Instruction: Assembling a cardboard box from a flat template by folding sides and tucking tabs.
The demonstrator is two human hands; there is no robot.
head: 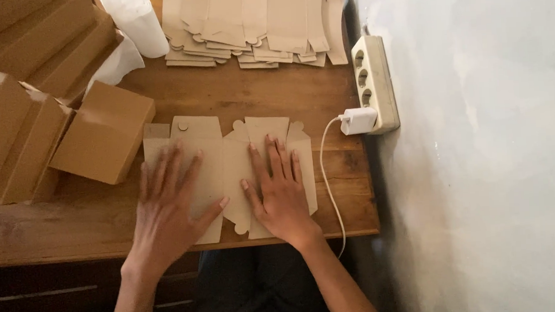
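Observation:
A flat brown cardboard box blank [228, 158] with tabs lies on the wooden table [237, 92] near its front edge. My left hand [167, 207] rests palm down on the left half of the blank, fingers spread. On the right half, my right hand [279, 190] presses flat with fingers spread. Neither hand grips anything.
Folded brown boxes [105, 132] are piled at the left. A stack of flat blanks [253, 23] lies at the back, beside a white paper roll [135, 22]. A white power strip [374, 80] with a plugged charger [358, 120] and cable runs along the right wall.

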